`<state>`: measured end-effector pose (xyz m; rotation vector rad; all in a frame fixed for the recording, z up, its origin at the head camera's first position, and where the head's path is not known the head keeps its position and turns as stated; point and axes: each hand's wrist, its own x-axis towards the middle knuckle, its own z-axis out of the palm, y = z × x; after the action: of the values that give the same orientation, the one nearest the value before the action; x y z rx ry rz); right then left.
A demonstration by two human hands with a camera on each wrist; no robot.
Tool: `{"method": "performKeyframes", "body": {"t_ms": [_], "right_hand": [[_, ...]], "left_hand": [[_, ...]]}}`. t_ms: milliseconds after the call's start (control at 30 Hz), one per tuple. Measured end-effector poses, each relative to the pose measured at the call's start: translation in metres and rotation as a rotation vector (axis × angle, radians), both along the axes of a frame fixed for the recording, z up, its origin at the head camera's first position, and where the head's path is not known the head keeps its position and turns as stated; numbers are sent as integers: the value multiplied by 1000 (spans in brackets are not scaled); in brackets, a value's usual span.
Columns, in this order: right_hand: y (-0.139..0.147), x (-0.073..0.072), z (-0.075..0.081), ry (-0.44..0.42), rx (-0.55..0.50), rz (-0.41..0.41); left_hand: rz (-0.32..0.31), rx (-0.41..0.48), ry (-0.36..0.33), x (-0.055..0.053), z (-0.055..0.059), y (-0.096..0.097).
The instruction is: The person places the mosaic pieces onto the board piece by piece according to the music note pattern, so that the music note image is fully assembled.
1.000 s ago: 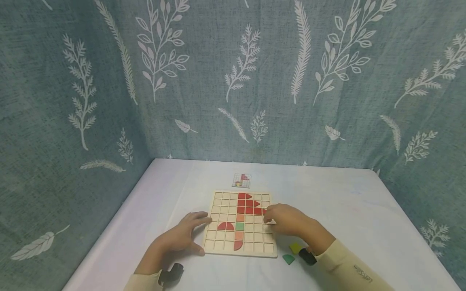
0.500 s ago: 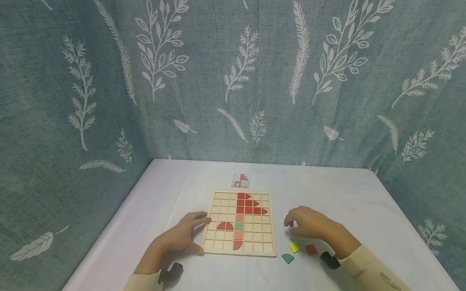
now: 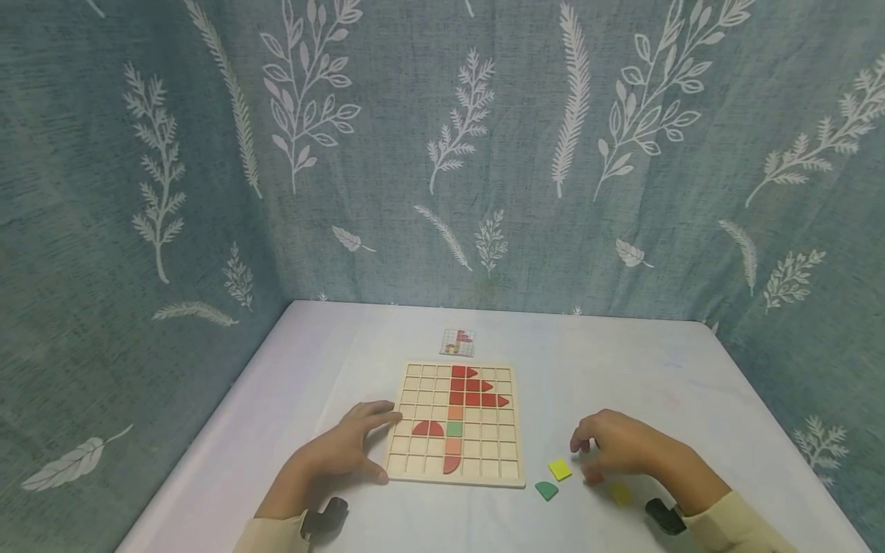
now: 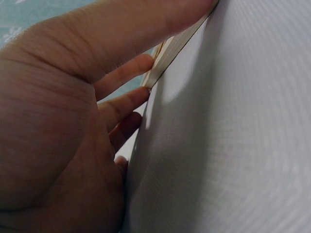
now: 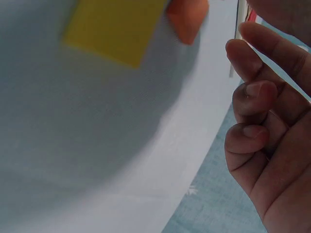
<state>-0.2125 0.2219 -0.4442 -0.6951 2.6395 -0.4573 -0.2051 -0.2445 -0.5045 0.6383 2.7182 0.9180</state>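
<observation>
A wooden grid board point(image 3: 484, 480) lies on the table, bearing red squares and triangles, red quarter circles, orange squares and a green square point(image 3: 454, 429). At the board's left edge rests my left hand point(image 3: 349, 445), thumb and fingers spread; the left wrist view shows the fingers point(image 4: 129, 102) against the board's side. My right hand point(image 3: 615, 442) hovers right of the board with bent fingers and nothing held. Below it lies an orange square point(image 3: 592, 478), partly hidden in the head view, and a yellow square point(image 3: 621, 494). These orange point(image 5: 188, 19) and yellow pieces point(image 5: 116, 29) sit apart from the fingers.
Another yellow square point(image 3: 560, 469) and a green quarter circle point(image 3: 546, 490) lie beside the board's lower right corner. A small pattern card point(image 3: 458, 342) lies behind the board. A leaf-patterned cloth point(image 3: 442, 153) rises behind the white table point(image 3: 622, 353).
My right hand has left the red triangle at the board's right side and moved right and nearer, over the loose pieces. A second yellow square has come into view. My left hand stays put.
</observation>
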Motion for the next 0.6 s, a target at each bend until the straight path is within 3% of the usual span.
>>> {"method": "performKeyframes", "body": {"t_ms": [133, 200, 600], "right_hand": [[11, 3, 0, 48, -15, 93], [15, 5, 0, 36, -15, 95], [33, 20, 2, -85, 40, -65]], "left_hand": [[-3, 0, 3, 0, 1, 1], [-6, -1, 5, 0, 2, 1], [12, -8, -12, 1, 0, 1]]}}
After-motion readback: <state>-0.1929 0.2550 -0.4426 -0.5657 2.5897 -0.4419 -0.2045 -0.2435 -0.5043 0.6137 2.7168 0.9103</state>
